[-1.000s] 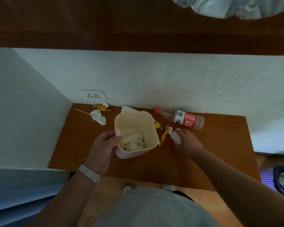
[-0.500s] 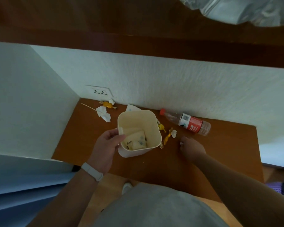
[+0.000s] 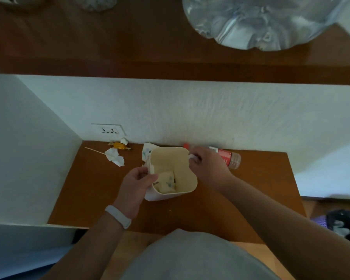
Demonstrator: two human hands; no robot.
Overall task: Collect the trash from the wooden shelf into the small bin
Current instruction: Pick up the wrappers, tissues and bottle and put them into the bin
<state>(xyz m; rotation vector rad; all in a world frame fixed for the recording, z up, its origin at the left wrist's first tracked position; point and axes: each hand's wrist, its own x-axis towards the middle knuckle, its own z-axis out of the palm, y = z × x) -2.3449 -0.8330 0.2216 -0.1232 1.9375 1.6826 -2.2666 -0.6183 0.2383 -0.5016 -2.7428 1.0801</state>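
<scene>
A small cream bin [image 3: 171, 158] stands on the brown wooden shelf [image 3: 93, 190], with a tissue pack lying inside it. My left hand [image 3: 136, 183] grips the bin's near left rim. At the bin's far right corner, my right hand [image 3: 207, 164] is closed on a white scrap of paper [image 3: 193, 157]. A plastic bottle with a red label [image 3: 229, 158] lies behind that hand, partly hidden. Crumpled white tissue [image 3: 114, 156], a yellow candy wrapper [image 3: 119, 146] and a thin stick [image 3: 94, 150] lie at the back left. Another tissue pack [image 3: 147, 151] leans behind the bin.
A white wall with a socket [image 3: 109, 130] backs the shelf, and a white side wall closes its left. An upper wooden shelf [image 3: 129, 47] carries a clear plastic bag [image 3: 261, 21]. A purple basket with a dark bag [image 3: 339, 223] sits on the floor at the right.
My right hand has lifted from the shelf with the white scrap and moved left to the bin's rim. The yellow wrappers beside the bin are now hidden. The left hand stays on the bin.
</scene>
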